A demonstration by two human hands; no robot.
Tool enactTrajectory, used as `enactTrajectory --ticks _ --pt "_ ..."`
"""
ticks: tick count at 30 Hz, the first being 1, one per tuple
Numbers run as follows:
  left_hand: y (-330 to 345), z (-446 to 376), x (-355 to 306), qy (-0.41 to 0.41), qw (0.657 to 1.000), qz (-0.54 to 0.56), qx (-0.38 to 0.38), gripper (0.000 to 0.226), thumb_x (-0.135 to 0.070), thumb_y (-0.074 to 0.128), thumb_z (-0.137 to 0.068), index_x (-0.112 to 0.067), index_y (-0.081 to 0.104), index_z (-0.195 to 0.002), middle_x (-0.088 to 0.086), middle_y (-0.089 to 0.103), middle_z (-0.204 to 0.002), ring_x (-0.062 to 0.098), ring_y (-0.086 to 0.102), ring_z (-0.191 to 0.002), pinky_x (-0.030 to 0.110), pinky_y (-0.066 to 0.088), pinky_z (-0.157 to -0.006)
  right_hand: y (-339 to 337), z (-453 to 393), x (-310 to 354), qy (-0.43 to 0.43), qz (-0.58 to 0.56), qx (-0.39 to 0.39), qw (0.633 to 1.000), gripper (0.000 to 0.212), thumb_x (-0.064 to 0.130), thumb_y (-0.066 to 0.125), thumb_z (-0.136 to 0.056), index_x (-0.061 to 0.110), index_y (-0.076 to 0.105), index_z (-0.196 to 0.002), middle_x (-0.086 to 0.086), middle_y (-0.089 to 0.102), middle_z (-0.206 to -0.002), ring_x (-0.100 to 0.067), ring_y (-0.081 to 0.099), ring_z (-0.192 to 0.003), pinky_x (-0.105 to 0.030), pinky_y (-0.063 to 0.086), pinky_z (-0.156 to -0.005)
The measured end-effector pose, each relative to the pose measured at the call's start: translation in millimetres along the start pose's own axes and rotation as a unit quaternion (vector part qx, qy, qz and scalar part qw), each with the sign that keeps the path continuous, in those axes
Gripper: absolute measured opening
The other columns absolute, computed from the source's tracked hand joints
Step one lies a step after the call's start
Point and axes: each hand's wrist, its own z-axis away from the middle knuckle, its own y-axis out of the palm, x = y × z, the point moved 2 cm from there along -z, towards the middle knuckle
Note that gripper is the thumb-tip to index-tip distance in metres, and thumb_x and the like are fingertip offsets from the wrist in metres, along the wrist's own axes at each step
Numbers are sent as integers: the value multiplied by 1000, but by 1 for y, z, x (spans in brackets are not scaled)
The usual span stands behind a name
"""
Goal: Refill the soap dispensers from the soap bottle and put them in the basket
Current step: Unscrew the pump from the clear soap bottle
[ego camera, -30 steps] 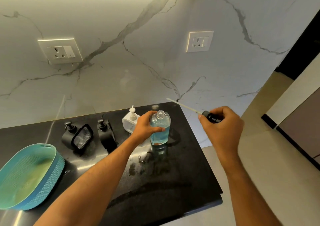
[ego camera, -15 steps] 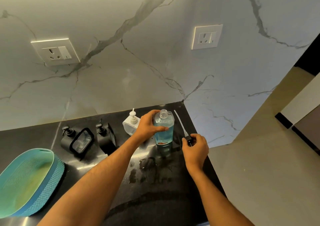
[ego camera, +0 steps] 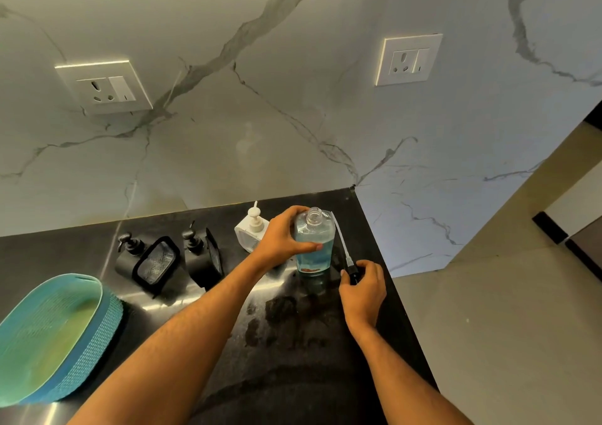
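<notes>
A clear soap bottle [ego camera: 314,252] of blue liquid stands uncapped on the black counter [ego camera: 293,343], with my left hand [ego camera: 282,236] wrapped around its upper part. Its black pump cap with a long white tube [ego camera: 344,251] lies on the counter just right of the bottle, and my right hand [ego camera: 364,290] rests on the cap end. Two black dispensers [ego camera: 147,259] [ego camera: 201,255] stand to the left. A white dispenser [ego camera: 251,235] sits behind my left hand. The teal basket [ego camera: 55,336] is at the far left with nothing in it.
A marble wall with two sockets [ego camera: 105,86] [ego camera: 409,59] backs the counter. The counter's right edge [ego camera: 391,281] runs just beside my right hand, with beige floor beyond it. Wet smears mark the counter in front of the bottle.
My right hand carried the pump cap and tube from the air down onto the counter beside the bottle. My left hand stayed on the bottle. The camera tilted slightly downward.
</notes>
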Motion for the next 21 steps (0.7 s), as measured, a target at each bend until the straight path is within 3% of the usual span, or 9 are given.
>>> enactTrajectory --ticks 4,10,21 --pt "1 1 -1 -9 1000 7 2 72 -19 92 -72 -27 51 -131 -10 64 -125 4 64 -115 25 57 -93 0 2 -1 7 13 10 1000 36 5 82 -80 12 61 -108 9 52 -104 -11 58 -96 -6 41 -73" --pt "4 2 0 -12 1000 5 0 72 -18 91 -73 -26 50 -132 -10 63 -125 6 63 -117 22 56 -92 4 -1 -4 1 51 29 998 43 10 84 -78 12 60 -114 4 54 -111 -11 54 -102 -21 44 -84" --pt "0 5 -2 -12 1000 -10 -4 75 -22 92 -71 -30 49 -132 -13 62 -126 5 62 -117 23 57 -93 7 -4 -5 -8 108 39 993 44 17 86 -78 11 61 -114 3 55 -108 -8 46 -102 -23 41 -86"
